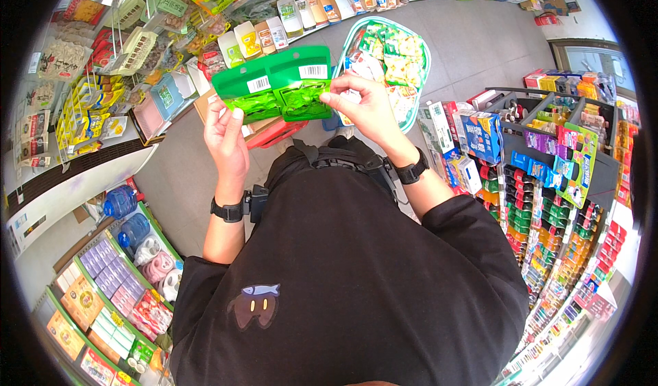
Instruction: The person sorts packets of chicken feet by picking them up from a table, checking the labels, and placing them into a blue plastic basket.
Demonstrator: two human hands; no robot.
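Two green plastic snack packets [272, 88] hang side by side in front of me, level with my waist. Each has a white barcode label and a hang hole near its top edge. My left hand [226, 129] pinches the lower left corner between thumb and fingers. At the right edge, my right hand [360, 100] grips the other packet with thumb and forefinger. Whether the two packets are joined in the middle I cannot tell. Just beyond my right hand stands a mint-rimmed plastic basket [427, 70] filled with green and white snack packets [403, 59].
Shelves of bagged snacks [139, 52] and small display boxes [249, 39] run along the left and far side. A red object [277, 135] lies partly hidden under the packets. At right is a rack of bottled drinks [519, 195]. Water jugs [121, 202] stand lower left.
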